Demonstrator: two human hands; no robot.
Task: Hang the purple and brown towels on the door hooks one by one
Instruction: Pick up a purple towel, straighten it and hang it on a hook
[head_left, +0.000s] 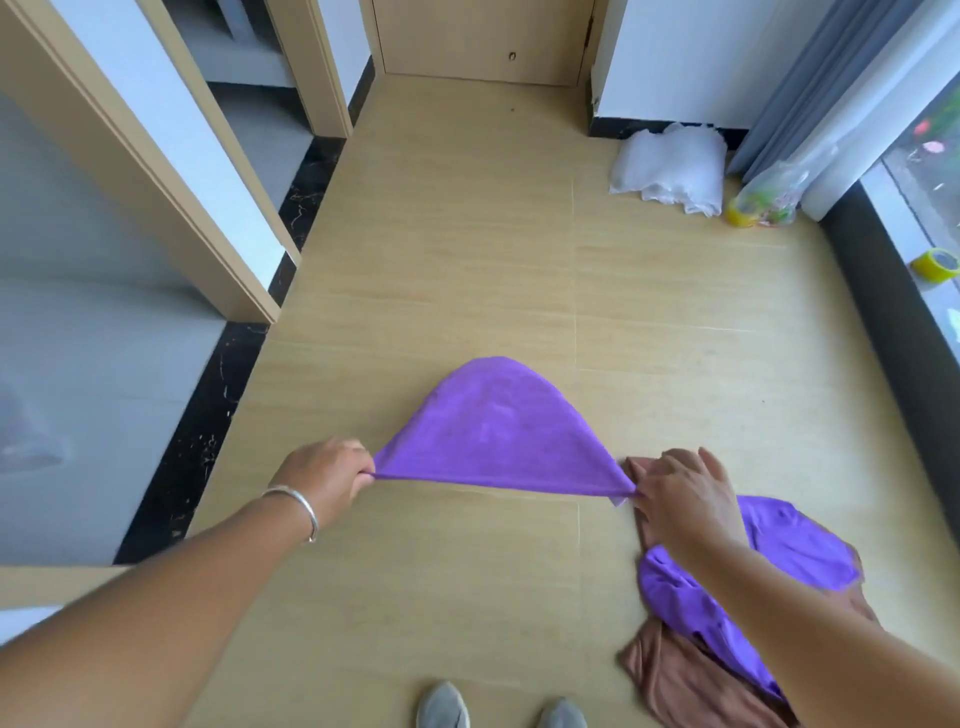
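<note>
A purple towel (493, 431) is stretched between my two hands above the wooden floor, its far side bulging away from me. My left hand (327, 467) grips its left corner and my right hand (680, 493) pinches its right corner. Below my right arm, a pile on the floor holds another purple towel (789, 551) lying over a brown towel (675, 670). A closed wooden door (483, 36) stands at the far end; no hooks show on it.
White crumpled plastic (670, 166) and a clear bag of coloured items (763, 202) lie by the far right wall, next to a grey curtain (810, 78). A yellow tape roll (937, 265) sits on the window sill. Door frames (156, 171) line the left. My shoes (444, 706) are below.
</note>
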